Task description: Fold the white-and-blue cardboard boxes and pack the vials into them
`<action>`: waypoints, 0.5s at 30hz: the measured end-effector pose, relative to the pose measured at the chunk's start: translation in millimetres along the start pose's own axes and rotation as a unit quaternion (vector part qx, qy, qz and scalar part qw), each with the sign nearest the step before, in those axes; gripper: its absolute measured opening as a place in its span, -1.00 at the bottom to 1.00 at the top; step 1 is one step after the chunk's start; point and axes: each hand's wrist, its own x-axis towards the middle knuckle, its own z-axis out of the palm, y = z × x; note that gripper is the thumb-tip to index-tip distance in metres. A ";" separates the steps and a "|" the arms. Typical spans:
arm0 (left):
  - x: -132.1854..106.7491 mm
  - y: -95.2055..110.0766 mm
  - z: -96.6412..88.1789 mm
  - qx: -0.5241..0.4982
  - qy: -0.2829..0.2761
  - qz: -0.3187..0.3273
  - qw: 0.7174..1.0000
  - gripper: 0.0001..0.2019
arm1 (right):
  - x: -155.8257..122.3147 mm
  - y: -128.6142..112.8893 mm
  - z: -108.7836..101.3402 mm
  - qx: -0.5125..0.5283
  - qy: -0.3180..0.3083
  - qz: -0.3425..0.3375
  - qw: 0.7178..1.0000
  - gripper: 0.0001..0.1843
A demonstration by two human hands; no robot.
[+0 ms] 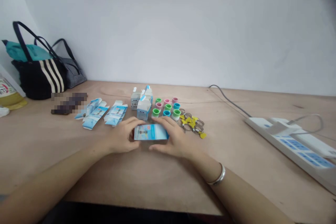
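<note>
The left hand [122, 135] and right hand [174, 138] extend forward from the lower frame, forearms angled inward, with a silver metal bangle [216, 175] on the right wrist. Each grip is partly closed on one end of a blue-and-white printed paperboard carton [151, 132], positioned between the hands over a light plywood surface [39, 147]; contact beneath it cannot be confirmed. Green, pink and blue plastic rings [165, 106] stand beyond the right hand. A pixelated dark object [68, 103] cannot be identified.
</note>
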 end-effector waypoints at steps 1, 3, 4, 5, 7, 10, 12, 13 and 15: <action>-0.1 -3.7 -7.3 0.009 -0.004 -0.013 1.000 -0.49 | 0.2 -0.4 -1.2 0.006 0.012 0.007 1.000 -0.12; -0.5 -15.4 -21.9 0.003 0.016 -0.059 0.998 -0.53 | 0.8 -1.2 -3.7 0.017 0.014 0.025 0.999 -0.11; -0.4 -22.9 -28.2 -0.005 0.035 -0.087 0.996 -0.54 | 1.0 -1.7 -4.6 0.021 0.009 0.034 0.999 -0.14; 0.2 -30.8 -33.4 -0.007 0.054 -0.108 0.993 -0.55 | 1.2 -2.1 -5.0 0.024 0.000 0.040 0.999 -0.19; 3.3 -45.9 -40.2 0.008 0.106 -0.134 0.985 -0.52 | 1.4 -2.5 -4.9 0.027 -0.021 0.041 0.999 -0.27; 13.0 -61.8 -42.4 0.036 0.145 -0.150 0.977 -0.52 | 0.8 -1.7 -3.5 0.028 -0.049 0.037 0.998 -0.35; 21.7 -67.5 -41.0 0.051 0.131 -0.160 0.977 -0.57 | 0.2 -0.5 -2.9 0.027 -0.063 0.040 0.997 -0.39; 26.3 -69.5 -39.9 0.059 0.124 -0.169 0.976 -0.57 | -0.1 0.2 -2.8 0.026 -0.069 0.042 0.996 -0.41; 35.1 -73.0 -37.1 0.055 0.123 -0.182 0.974 -0.51 | -0.5 1.3 -2.9 0.025 -0.076 0.041 0.996 -0.44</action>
